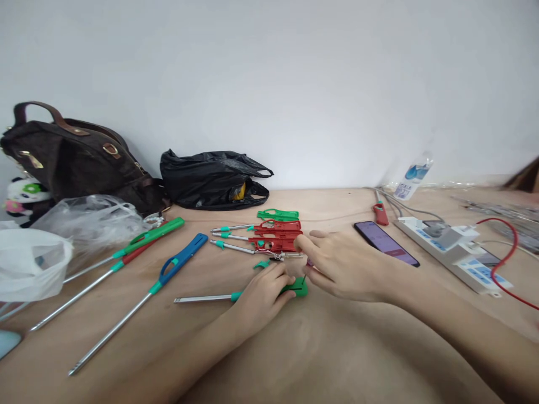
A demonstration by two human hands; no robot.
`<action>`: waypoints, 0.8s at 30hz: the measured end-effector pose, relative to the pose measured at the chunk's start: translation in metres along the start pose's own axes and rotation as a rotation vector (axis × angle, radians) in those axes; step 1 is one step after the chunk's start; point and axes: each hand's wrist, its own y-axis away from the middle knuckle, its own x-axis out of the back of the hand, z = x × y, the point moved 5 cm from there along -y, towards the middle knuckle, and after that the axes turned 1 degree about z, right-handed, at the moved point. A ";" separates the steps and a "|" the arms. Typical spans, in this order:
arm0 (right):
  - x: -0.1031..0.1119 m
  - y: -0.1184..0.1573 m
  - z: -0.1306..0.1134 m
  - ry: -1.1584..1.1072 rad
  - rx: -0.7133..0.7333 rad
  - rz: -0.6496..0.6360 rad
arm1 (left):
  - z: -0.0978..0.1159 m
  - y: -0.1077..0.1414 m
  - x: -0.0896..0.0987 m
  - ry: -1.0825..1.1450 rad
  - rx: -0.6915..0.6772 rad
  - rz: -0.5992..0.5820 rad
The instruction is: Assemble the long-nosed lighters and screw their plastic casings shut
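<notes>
A long-reach lighter with a green handle [300,287] and a metal barrel lies on the table, barrel pointing left. My left hand [265,292] is closed over that handle and hides its middle. In my right hand [337,264], the fingers are closed around a small screwdriver [304,278]; its thin shaft reaches down to the right end of the green handle. Most of the screwdriver is covered by my fingers. Just beyond my hands lie opened red lighter handles [275,245] with metal barrels, loose wires [275,256] and a green handle shell [278,215].
To the left lie a blue lighter [179,261], another green one [155,235] and plastic bags [96,219]. A black bag [210,179] and a dark backpack [84,157] stand by the wall. Rightward are a phone [385,242], a power strip [450,252] and a bottle [415,177].
</notes>
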 end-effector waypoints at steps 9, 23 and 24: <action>-0.009 -0.012 0.003 0.212 0.042 0.036 | 0.003 -0.001 0.002 -0.014 -0.007 -0.003; -0.013 -0.005 0.009 0.236 0.088 -0.020 | 0.003 -0.001 0.002 -0.036 0.010 -0.014; -0.016 -0.006 0.009 0.272 0.091 -0.016 | 0.002 0.000 0.002 -0.038 0.009 -0.013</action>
